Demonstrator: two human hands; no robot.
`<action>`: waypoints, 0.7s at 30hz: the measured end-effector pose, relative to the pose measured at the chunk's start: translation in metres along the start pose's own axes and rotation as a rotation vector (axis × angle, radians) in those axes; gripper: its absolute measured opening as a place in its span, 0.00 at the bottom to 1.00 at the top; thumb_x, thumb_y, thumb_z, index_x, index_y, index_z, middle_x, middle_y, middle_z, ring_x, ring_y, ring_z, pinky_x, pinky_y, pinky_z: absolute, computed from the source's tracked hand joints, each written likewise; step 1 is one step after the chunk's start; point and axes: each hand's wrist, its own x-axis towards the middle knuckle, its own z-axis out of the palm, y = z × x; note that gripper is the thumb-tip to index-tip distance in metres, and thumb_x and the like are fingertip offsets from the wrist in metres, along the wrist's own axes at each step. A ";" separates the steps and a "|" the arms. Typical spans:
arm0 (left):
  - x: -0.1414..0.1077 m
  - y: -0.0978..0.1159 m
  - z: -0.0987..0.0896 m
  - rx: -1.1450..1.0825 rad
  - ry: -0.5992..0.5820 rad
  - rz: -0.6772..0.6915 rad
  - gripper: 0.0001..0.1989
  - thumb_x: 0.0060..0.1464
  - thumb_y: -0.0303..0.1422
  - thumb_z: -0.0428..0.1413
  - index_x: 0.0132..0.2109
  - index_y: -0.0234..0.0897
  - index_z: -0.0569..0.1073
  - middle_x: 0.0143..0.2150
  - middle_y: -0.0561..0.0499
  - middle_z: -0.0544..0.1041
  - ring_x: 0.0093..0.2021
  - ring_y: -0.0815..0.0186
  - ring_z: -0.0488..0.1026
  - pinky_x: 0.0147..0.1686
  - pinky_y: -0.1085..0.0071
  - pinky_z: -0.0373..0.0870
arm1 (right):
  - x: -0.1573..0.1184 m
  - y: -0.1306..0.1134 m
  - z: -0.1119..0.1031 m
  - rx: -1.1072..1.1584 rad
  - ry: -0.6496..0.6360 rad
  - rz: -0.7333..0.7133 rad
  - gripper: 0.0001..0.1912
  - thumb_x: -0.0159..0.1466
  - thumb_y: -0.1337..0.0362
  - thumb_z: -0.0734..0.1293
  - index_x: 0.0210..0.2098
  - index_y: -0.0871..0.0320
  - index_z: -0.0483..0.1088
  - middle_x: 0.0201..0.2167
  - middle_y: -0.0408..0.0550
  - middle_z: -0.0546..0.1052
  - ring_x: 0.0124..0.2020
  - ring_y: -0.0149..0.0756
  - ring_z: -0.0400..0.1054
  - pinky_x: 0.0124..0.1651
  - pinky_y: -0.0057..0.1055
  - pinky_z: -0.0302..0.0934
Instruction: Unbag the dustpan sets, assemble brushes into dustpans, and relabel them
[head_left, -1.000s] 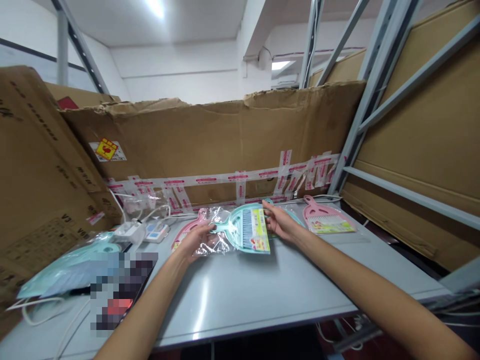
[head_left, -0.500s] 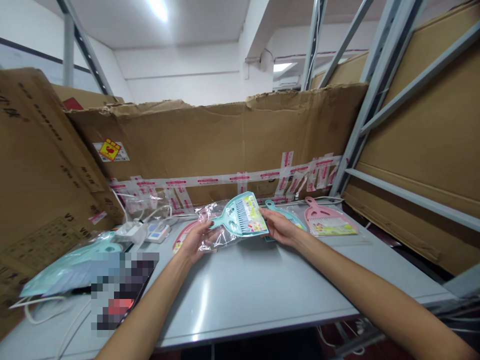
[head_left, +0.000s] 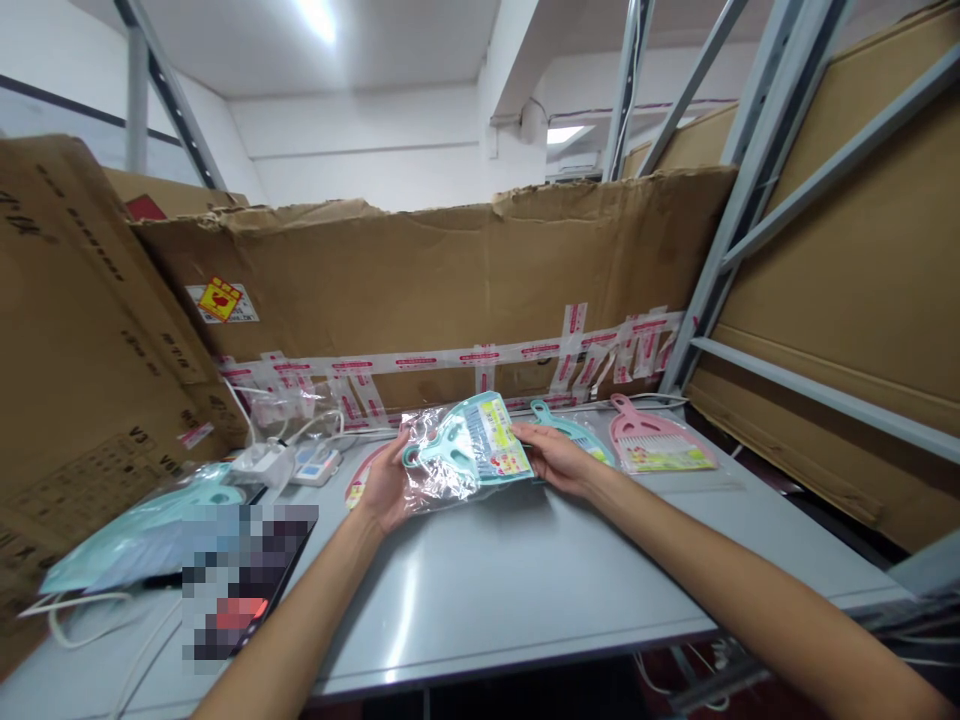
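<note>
dustpan (head_left: pixel 469 450) turned, gripped by left hand (head_left: pixel 388 488), right hand (head_left: pixel 555 460)

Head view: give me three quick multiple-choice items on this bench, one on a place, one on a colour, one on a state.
1. Where is the far-right pink dustpan?
A) On the table, right of the right hand
B) In a cardboard box
C) Under the table

2. What colour is the bagged dustpan?
A) Pink
B) Mint
C) Black

3. How is the bagged dustpan held?
A) Not at all
B) By one hand
C) Between both hands

Answers:
1. A: it lies on the table beyond the right hand.
2. B: mint shows through the bag.
3. C: the left hand and right hand hold opposite ends.
</note>
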 end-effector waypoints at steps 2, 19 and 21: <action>0.002 -0.002 -0.002 -0.025 0.007 0.015 0.21 0.71 0.41 0.62 0.62 0.32 0.80 0.47 0.37 0.88 0.45 0.47 0.89 0.49 0.47 0.88 | 0.001 0.002 0.003 -0.033 0.027 -0.009 0.12 0.73 0.58 0.76 0.52 0.58 0.84 0.50 0.54 0.88 0.45 0.40 0.84 0.48 0.35 0.80; -0.001 -0.002 -0.001 0.009 -0.023 0.029 0.27 0.73 0.43 0.61 0.71 0.35 0.75 0.51 0.36 0.88 0.50 0.44 0.88 0.54 0.46 0.87 | -0.002 -0.017 0.001 -0.034 0.074 -0.123 0.17 0.74 0.53 0.75 0.52 0.60 0.84 0.43 0.55 0.86 0.36 0.34 0.78 0.35 0.25 0.76; -0.002 -0.002 0.000 0.028 -0.013 0.036 0.26 0.74 0.43 0.59 0.71 0.34 0.75 0.49 0.37 0.88 0.45 0.46 0.89 0.50 0.49 0.88 | -0.002 -0.018 0.002 -0.072 0.092 -0.136 0.17 0.71 0.53 0.78 0.51 0.59 0.85 0.41 0.53 0.86 0.35 0.32 0.76 0.33 0.23 0.73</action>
